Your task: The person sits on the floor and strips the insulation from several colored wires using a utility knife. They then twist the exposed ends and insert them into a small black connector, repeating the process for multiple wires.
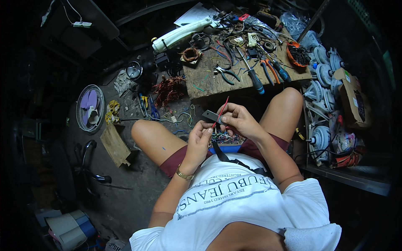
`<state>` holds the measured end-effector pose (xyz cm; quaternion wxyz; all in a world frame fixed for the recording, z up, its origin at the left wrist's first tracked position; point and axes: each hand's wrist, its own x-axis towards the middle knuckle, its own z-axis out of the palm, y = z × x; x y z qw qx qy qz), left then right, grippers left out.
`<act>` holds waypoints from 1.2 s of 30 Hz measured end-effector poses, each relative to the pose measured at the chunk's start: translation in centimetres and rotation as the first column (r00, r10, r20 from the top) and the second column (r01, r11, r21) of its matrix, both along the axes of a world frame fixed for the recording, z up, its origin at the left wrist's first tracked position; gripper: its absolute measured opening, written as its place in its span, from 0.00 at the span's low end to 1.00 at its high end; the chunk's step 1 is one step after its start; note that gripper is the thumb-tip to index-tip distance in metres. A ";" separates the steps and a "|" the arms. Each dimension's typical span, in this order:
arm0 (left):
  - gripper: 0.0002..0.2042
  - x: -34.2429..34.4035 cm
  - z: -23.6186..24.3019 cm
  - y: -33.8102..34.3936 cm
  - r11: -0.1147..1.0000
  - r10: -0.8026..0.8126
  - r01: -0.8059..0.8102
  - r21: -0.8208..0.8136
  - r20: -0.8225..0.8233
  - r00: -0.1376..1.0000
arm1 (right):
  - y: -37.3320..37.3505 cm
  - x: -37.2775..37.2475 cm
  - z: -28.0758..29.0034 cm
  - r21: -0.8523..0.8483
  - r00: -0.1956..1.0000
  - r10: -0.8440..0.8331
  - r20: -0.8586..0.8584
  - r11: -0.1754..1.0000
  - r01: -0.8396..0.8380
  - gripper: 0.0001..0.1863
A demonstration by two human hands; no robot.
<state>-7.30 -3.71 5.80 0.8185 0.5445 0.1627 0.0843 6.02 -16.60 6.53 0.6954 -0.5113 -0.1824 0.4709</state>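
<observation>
In front of my lap, my left hand (201, 134) pinches the lower end of a thin red wire (224, 105). The wire slants up and crosses a dark, flat rectangular plate (208, 115) with a small hole near one end. My right hand (239, 120) is closed, its thumb and fingers on the plate's right end, close to the wire. How far the fingers also touch the wire is hard to make out. Below both hands, between my thighs, lies a heap of colourful wire scraps (226, 138).
Ahead stands a wooden workbench (201, 85) with pliers (227, 74), a blue screwdriver (255, 80), orange-handled pliers (270, 71), a copper coil (191, 55) and an orange bowl (298, 54). White fan motors (321, 138) crowd the right; a caged fan (90, 108) lies left.
</observation>
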 end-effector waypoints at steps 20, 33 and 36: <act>0.05 -0.9 -0.4 0.8 0.969 -0.069 0.089 0.233 -0.093 0.993 | 0.3 0.5 -0.7 -0.049 0.995 0.041 0.095 0.998 -0.036 0.10; 0.09 -2.2 -2.8 0.4 0.994 -0.060 0.068 0.079 -0.100 0.993 | -4.4 8.1 0.0 -0.016 0.882 -0.402 0.247 0.908 0.419 0.12; 0.10 -0.5 -1.8 0.1 0.998 -0.030 0.034 0.060 -0.065 0.997 | -2.3 4.9 0.6 -0.092 0.981 -0.135 0.140 0.985 0.149 0.11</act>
